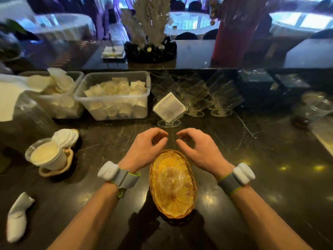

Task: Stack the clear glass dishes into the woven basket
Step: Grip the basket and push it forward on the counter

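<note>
Head view looks down on a dark marble bench (270,159) that fills most of the frame. At its far left stand two clear plastic tubs (115,95) packed with pale folded pieces. Nearer the middle, an oval woven basket (187,201) lies lengthwise between the forearms, and a stack of clear glass dishes (170,180) sits inside it, toward the far half. Both hands hover just beyond the basket's far rim. The left hand (146,148) and the right hand (200,150) face each other, fingers curled loosely with thumbs apart from the fingertips, holding nothing that I can make out. Each wrist carries a grey band with a white pod (244,173). A clear napkin holder (169,108) stands past the hands.
</note>
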`<move>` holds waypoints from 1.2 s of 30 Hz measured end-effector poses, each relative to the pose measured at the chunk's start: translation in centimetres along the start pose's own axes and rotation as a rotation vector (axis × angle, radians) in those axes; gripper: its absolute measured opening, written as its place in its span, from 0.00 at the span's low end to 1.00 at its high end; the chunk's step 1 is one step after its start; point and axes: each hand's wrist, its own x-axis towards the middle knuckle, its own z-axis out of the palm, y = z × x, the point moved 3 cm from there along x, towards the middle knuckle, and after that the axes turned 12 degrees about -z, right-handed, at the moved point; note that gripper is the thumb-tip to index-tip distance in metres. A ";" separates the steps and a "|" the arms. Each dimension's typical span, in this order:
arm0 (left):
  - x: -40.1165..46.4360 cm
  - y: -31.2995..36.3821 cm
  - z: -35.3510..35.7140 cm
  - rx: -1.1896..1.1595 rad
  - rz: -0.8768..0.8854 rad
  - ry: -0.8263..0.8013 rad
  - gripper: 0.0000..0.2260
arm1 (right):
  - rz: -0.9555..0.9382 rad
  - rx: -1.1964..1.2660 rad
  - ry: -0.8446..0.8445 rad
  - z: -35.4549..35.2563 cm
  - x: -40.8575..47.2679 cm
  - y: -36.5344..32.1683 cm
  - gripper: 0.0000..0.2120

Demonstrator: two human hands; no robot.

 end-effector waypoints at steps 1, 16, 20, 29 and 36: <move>0.2 -0.7 0.4 0.045 -0.014 -0.001 0.08 | 0.023 -0.010 -0.034 0.1 -0.2 0.1 0.11; 2.1 -9.0 7.2 0.430 -0.259 -0.196 0.24 | 0.456 -0.495 -0.562 8.4 -7.8 7.1 0.21; 2.0 -9.3 7.4 0.433 -0.273 -0.160 0.22 | 0.477 -0.447 -0.574 8.8 -8.3 7.6 0.18; 2.6 -10.2 7.6 0.301 -0.334 -0.104 0.14 | 0.484 -0.403 -0.520 8.7 -8.4 8.3 0.14; 3.9 -9.7 7.0 0.185 -0.382 -0.057 0.13 | 0.448 -0.444 -0.392 6.5 -6.8 9.2 0.11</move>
